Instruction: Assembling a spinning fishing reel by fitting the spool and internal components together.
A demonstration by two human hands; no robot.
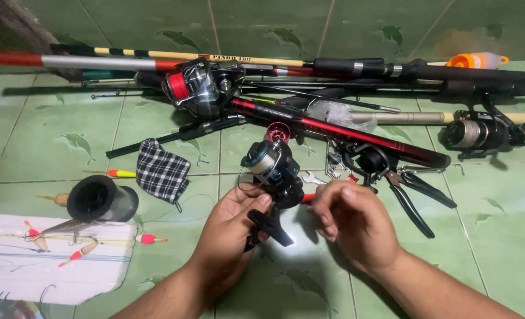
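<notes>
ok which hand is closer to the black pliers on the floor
Right. The right hand sits just left of the black pliers, nearly at the handles; the left hand is farther left, holding the fishing reel.

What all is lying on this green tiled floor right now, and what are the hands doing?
Black spinning reel with pale line: one, centre, held up.
Red-spooled reel: one, top centre, on the rods.
Silver-spooled reel: one, right.
Fishing rods: several, red, black and yellow, across the top.
Black-handled pliers: one, right of centre.
Checked cloth: one, black-white, left of centre.
Black line spool: one, left.
White foam board with floats: one, bottom left.
Left hand: grips the reel.
Right hand: fingers curled beside it.
</notes>
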